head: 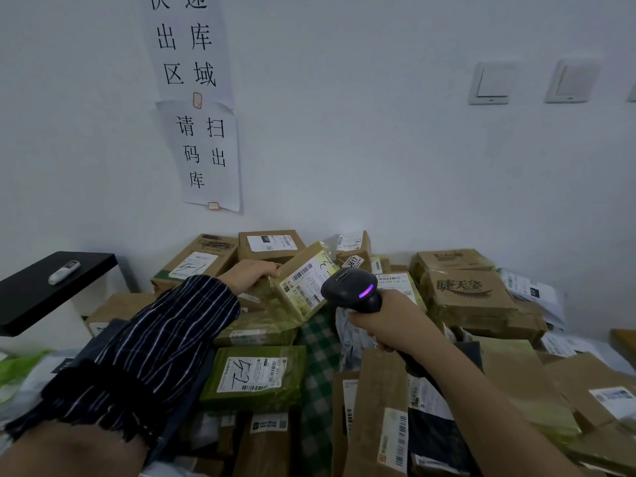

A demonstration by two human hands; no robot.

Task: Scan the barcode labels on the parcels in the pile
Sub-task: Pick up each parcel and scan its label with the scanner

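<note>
A pile of cardboard parcels (471, 297) with white barcode labels covers the surface in front of me. My left hand (249, 274) grips the far edge of a small taped box (303, 282) and tilts it so its label faces me. My right hand (387, 321) holds a black handheld scanner (354, 287) with a purple light lit on its head. The scanner head sits just right of the tilted box's label, close to it. A green-taped parcel (256, 375) marked with handwritten digits lies flat below the tilted box.
A black shelf (44, 287) with a small white device (63, 271) stands at the left. Paper signs (203, 146) hang on the white wall behind the pile. Two wall switches (492, 82) are at the upper right. A checked green cloth bag (318, 342) lies among the parcels.
</note>
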